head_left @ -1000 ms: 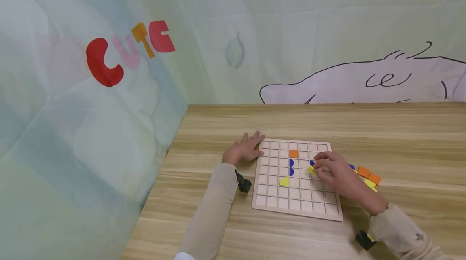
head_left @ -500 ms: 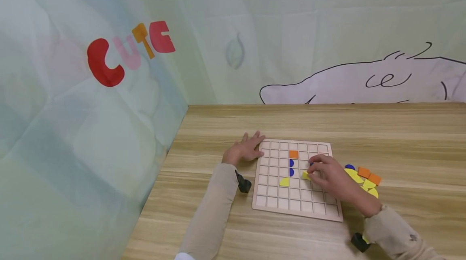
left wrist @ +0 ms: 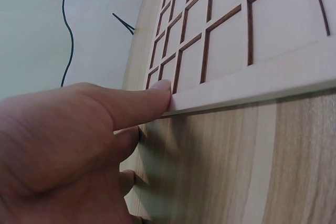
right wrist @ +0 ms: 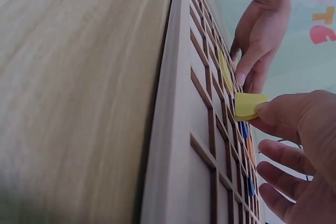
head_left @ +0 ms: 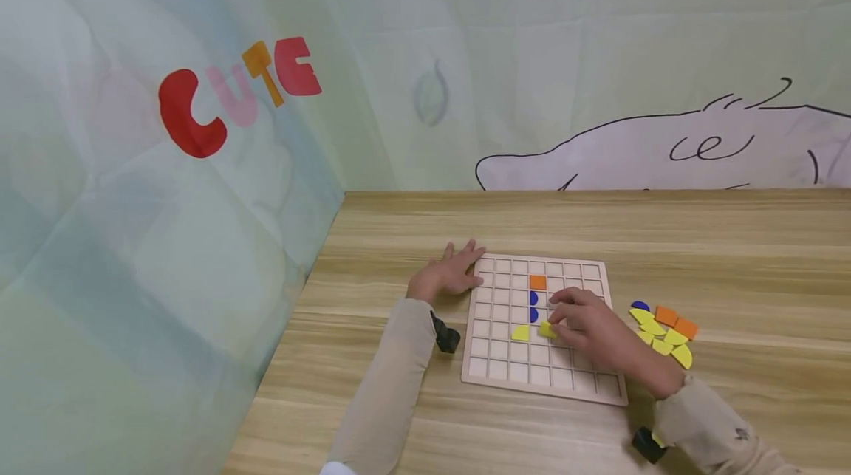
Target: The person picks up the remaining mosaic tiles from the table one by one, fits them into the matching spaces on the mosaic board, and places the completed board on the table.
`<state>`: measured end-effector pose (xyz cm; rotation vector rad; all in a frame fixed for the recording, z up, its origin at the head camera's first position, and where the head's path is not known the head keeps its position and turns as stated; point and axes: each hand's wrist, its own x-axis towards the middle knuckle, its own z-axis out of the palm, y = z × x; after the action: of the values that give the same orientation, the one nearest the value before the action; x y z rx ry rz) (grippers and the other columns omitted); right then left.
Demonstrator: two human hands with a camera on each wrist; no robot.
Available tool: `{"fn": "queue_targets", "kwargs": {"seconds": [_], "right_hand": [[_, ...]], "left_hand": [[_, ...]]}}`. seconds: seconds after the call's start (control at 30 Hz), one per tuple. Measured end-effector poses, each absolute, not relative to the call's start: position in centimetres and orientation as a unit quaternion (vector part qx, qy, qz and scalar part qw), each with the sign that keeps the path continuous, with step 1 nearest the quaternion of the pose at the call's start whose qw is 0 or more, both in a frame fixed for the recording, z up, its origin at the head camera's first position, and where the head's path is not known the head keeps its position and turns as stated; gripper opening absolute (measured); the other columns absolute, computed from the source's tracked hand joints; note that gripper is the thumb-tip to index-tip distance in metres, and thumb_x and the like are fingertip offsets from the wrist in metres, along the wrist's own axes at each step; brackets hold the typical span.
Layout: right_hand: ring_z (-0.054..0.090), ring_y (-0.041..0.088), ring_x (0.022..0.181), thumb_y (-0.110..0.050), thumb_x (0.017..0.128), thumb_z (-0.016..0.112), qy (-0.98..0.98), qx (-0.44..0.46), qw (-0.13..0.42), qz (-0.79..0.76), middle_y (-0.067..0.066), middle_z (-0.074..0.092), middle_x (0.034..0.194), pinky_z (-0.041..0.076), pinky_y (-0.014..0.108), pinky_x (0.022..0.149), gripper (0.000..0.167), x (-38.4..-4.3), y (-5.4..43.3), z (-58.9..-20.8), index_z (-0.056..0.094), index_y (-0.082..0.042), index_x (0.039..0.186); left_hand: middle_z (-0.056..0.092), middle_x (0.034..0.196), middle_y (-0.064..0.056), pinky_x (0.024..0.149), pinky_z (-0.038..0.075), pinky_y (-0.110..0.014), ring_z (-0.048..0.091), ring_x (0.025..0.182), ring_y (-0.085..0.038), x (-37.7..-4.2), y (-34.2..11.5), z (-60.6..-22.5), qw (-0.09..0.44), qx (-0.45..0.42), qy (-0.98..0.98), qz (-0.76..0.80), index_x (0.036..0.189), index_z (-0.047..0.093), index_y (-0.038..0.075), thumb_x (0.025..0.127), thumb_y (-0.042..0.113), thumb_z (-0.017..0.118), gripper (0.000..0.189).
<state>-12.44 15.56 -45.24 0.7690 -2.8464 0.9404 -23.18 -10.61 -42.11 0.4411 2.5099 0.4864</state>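
Observation:
A pale wooden grid board (head_left: 492, 368) lies on the table. My left hand (head_left: 447, 274) rests at its far left corner, fingers spread and thumb (left wrist: 157, 95) on the rim. Over the board's middle, my right hand (head_left: 588, 321) pinches a yellow tile (right wrist: 248, 106) with a curved side between thumb and forefinger. That tile is just right of a yellow quarter-circle tile (head_left: 521, 333) set in the grid. Above this sit two blue half-circle tiles (head_left: 534, 306) and an orange square tile (head_left: 537, 282). Another blue tile (right wrist: 250, 186) shows in the right wrist view; my right hand hides it from the head view.
Right of the board lies a loose group of yellow tiles (head_left: 681, 355), orange squares (head_left: 685, 329) and a blue tile (head_left: 640, 306). The wooden table (head_left: 399, 220) meets a printed cloth backdrop (head_left: 399, 113) behind and at the left.
My right hand has moved left and slightly nearer across the board with the yellow tile, uncovering more of the loose tiles. The left hand has stayed in place.

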Motion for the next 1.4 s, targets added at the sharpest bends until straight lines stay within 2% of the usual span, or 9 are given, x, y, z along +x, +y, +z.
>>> {"fn": "queue_targets", "kwargs": {"seconds": [0.57, 1.03, 1.23, 1.4], "right_hand": [[0.055, 0.026, 0.108, -0.014, 0.084, 0.072, -0.922, 0.265, 0.029, 0.28, 0.007, 0.062, 0.115, 0.046, 0.047, 0.092, 0.006, -12.5, 14.3, -45.4, 0.073, -0.018, 0.081], [0.054, 0.03, 0.11, -0.019, 0.084, 0.074, -0.944, 0.219, 0.062, 0.239, 0.006, 0.063, 0.113, 0.039, 0.057, 0.095, 0.005, -11.8, 13.4, -45.3, 0.075, -0.019, 0.079], [0.052, 0.03, 0.111, -0.021, 0.082, 0.076, -0.952, 0.196, 0.068, 0.224, 0.005, 0.063, 0.112, 0.036, 0.057, 0.097, 0.005, -11.5, 12.9, -45.2, 0.076, -0.018, 0.079], [0.052, 0.029, 0.107, -0.02, 0.08, 0.078, -0.956, 0.18, 0.074, 0.221, 0.005, 0.064, 0.108, 0.037, 0.054, 0.093, 0.005, -11.2, 12.6, -45.0, 0.076, -0.017, 0.076]], "left_hand": [[-0.004, 0.162, 0.005, 0.116, 0.0, -0.061, -0.011, 0.148, -0.03, -23.2, -10.6, -42.0, 0.272, 0.168, 0.931, 0.177, 0.155, 0.014, 0.027, 0.101, 0.034, 0.045, 0.063], [-0.003, 0.162, 0.003, 0.115, -0.001, -0.061, -0.01, 0.148, -0.031, -23.2, -10.6, -41.9, 0.271, 0.17, 0.93, 0.18, 0.155, 0.015, 0.026, 0.101, 0.033, 0.045, 0.062], [-0.003, 0.162, 0.003, 0.116, 0.0, -0.061, -0.01, 0.148, -0.031, -23.1, -10.6, -41.9, 0.271, 0.17, 0.93, 0.18, 0.155, 0.015, 0.025, 0.101, 0.033, 0.045, 0.062], [-0.003, 0.162, 0.002, 0.116, 0.0, -0.061, -0.01, 0.148, -0.032, -23.0, -10.7, -41.9, 0.27, 0.172, 0.93, 0.182, 0.155, 0.015, 0.024, 0.101, 0.032, 0.045, 0.062]]}}
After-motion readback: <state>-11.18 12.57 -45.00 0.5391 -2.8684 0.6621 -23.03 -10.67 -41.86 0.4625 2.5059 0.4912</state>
